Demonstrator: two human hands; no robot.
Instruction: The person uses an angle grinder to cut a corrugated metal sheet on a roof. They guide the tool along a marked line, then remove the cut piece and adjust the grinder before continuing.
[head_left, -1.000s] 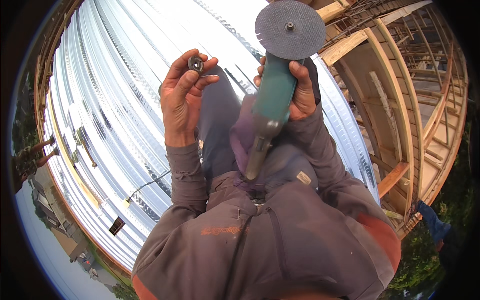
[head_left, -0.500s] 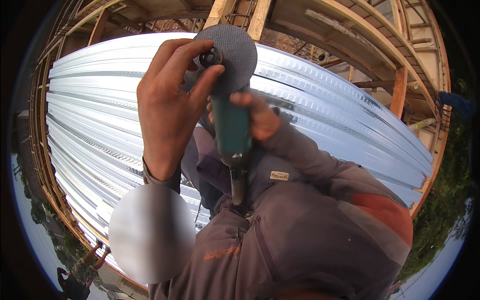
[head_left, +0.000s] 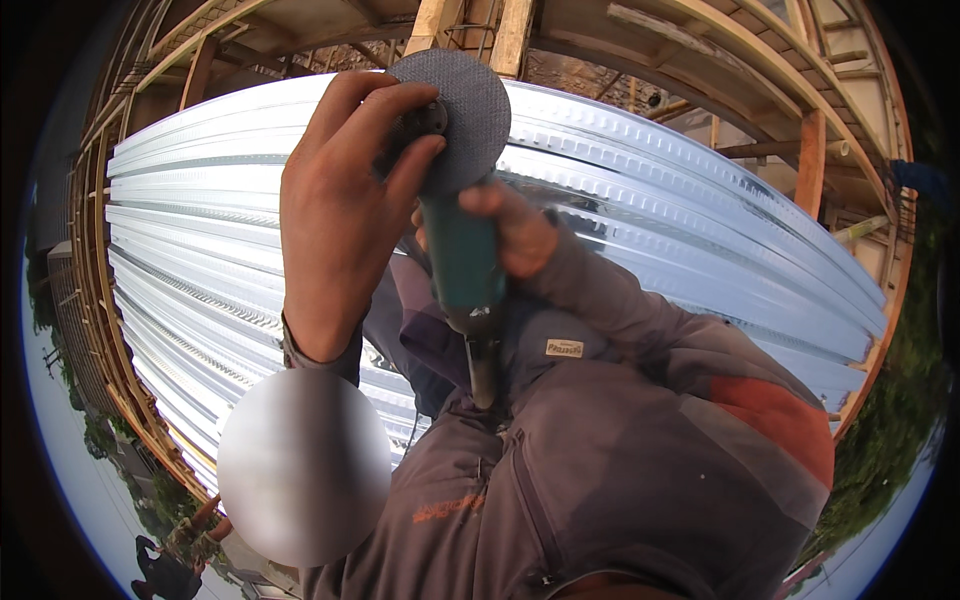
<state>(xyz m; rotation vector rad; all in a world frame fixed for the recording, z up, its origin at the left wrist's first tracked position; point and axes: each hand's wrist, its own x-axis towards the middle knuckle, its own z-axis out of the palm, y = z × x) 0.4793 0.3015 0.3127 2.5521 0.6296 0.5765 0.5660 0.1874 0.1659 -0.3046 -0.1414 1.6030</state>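
Note:
An angle grinder [head_left: 463, 258] with a green body points away from me, its tail end against my lap. A dark grey cutting disc [head_left: 474, 115] is mounted on its head, face up. My left hand [head_left: 335, 200] pinches a black round locking nut [head_left: 433, 117] at the disc's centre between thumb and fingers, which partly cover it. From the right, my right hand [head_left: 518, 237] is wrapped round the green body just below the disc. The disc hides the grinder's head.
Ribbed shiny metal decking sheets [head_left: 200, 220] spread beneath and around me. Wooden beams [head_left: 810, 165] and formwork stand beyond the far edge and along both sides. Another person [head_left: 165, 570] is at the lower left. A round blurred patch covers part of the view near my left forearm.
My left fingers have curled further over the locking nut, hiding more of it. The surroundings have shifted slightly in view. My right hand keeps its hold on the grinder.

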